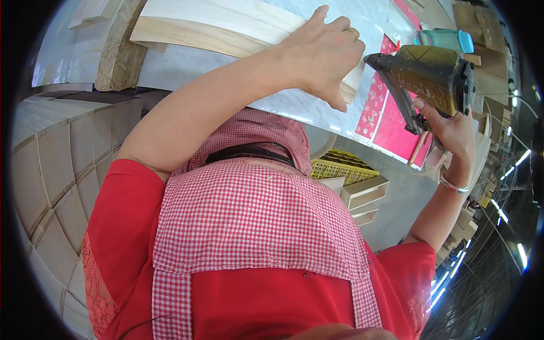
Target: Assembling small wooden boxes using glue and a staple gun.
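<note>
I see the pale tabletop [187, 68] running across the far side, a long light wooden panel [215, 25] lying flat on it. Left hand [323, 54] is pressed down on the panel's right end, fingers curled over the far edge, thumb hanging off the near edge; looks like it pins the piece so it can't shift. Right hand [447, 127] is wrapped tight round the grip of a worn pneumatic nail gun [428, 76], nose aimed left at that same panel end, just beside the left hand, not touching that I can tell. Red printed sheets [388, 116] lie under the gun. Stacked wooden blocks [56, 164] sit near left.
</note>
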### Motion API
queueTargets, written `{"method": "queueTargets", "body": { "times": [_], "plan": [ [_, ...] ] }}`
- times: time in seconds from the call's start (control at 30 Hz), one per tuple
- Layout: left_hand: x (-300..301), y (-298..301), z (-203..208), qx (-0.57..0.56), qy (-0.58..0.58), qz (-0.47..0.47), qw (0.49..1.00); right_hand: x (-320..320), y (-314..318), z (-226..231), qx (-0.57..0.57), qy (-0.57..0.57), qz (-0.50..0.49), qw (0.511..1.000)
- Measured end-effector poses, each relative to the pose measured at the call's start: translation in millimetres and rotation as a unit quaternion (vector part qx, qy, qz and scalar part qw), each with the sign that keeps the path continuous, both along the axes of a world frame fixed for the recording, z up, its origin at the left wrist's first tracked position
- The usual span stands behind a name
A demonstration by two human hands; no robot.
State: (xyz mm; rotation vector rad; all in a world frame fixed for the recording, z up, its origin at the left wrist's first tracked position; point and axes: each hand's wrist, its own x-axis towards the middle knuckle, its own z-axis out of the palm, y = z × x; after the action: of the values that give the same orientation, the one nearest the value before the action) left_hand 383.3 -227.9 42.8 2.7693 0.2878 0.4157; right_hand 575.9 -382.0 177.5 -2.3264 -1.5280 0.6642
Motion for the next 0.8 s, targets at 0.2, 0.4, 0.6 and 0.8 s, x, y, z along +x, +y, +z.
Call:
{"method": "queueTargets", "body": {
  "times": [0.2, 0.4, 0.6, 0.8],
  "plan": [
    [3.1, 0.2, 2.4, 0.006, 0.007, -0.010, 1.000, 1.1, -1.2, 1.2, -0.009, 0.014, -0.033, 0.999],
    [-30.0, 25.5, 0.6, 0.073, -0.135, 0.057, 0.987, 23.8, -55.2, -41.9, 0.145, -0.006, -0.153, 0.977],
    [-67.1, 38.8, 26.2, -0.081, 0.005, -0.044, 0.996, 92.8, -139.7, -143.1, 0.131, -0.330, -0.112, 0.928],
    [-59.3, -23.9, -70.0, 0.096, -0.095, -0.009, 0.991, 87.7, -142.8, -193.6, 0.024, -0.392, -0.212, 0.895]
  ]
}}
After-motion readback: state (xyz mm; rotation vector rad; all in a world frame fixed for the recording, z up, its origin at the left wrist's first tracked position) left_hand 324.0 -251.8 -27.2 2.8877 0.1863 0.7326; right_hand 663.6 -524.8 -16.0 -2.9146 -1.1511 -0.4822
